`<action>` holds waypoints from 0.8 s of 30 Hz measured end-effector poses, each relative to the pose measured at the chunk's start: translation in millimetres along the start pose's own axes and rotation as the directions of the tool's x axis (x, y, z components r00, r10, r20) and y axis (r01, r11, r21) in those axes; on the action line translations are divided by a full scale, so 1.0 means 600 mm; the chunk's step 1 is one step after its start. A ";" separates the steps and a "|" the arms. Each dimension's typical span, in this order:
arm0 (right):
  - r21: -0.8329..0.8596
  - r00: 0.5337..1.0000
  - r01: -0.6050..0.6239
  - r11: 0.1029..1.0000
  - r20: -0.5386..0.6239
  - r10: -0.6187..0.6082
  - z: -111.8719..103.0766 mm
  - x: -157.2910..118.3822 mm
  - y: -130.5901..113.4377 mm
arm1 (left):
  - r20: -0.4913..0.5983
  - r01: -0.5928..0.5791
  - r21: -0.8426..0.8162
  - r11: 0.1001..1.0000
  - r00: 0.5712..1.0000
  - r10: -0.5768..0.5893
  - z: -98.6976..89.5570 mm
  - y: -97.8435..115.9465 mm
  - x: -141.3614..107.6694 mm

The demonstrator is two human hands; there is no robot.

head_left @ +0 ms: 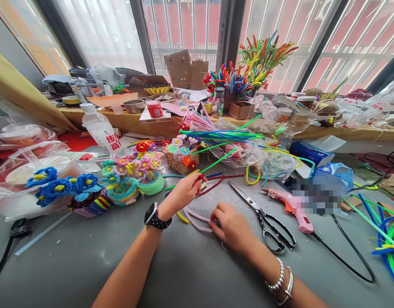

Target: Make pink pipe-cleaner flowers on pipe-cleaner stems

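My right forearm [264, 259], at five o'clock, swinging outward, could knock the scissors [255, 206]; right fingers [217, 212] pinch a pink stem [200, 227], left fingers [195, 183] a red one [201, 176].

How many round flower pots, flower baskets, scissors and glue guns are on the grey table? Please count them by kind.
Round flower pots: 3 (striped pot, turquoise-and-yellow pot, mint-green pot)
Woven flower basket: 1
Pair of scissors: 1
Pink glue gun: 1
Total: 6
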State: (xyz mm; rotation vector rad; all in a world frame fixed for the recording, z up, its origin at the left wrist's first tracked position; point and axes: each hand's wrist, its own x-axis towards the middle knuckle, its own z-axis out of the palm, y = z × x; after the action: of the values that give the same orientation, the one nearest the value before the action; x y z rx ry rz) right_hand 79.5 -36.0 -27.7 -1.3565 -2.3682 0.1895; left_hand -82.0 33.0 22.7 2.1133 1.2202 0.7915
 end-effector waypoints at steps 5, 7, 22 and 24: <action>0.074 0.990 -0.033 0.997 -0.138 0.043 -0.006 0.000 0.006 | 0.311 -0.101 0.119 0.988 0.949 0.059 -0.004 0.001 -0.007; 0.158 0.985 -0.067 0.985 -0.149 0.091 -0.012 -0.001 0.012 | 0.382 -0.128 0.127 0.984 0.921 0.070 -0.005 0.000 -0.008; 0.996 0.779 -0.039 0.080 -0.020 0.627 -0.053 0.008 0.055 | 0.176 -0.198 0.139 0.970 0.969 0.172 0.002 0.006 -0.002; 0.997 0.793 -0.061 -0.048 0.078 0.605 -0.051 0.010 0.047 | 0.176 -0.233 0.091 0.968 0.961 0.214 0.011 0.012 -0.004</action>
State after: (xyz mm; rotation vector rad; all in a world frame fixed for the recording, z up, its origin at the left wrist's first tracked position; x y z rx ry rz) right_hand 111.9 -18.7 -7.4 -0.9473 -0.8088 1.3216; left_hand -74.2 26.9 23.3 2.3868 0.9694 0.6398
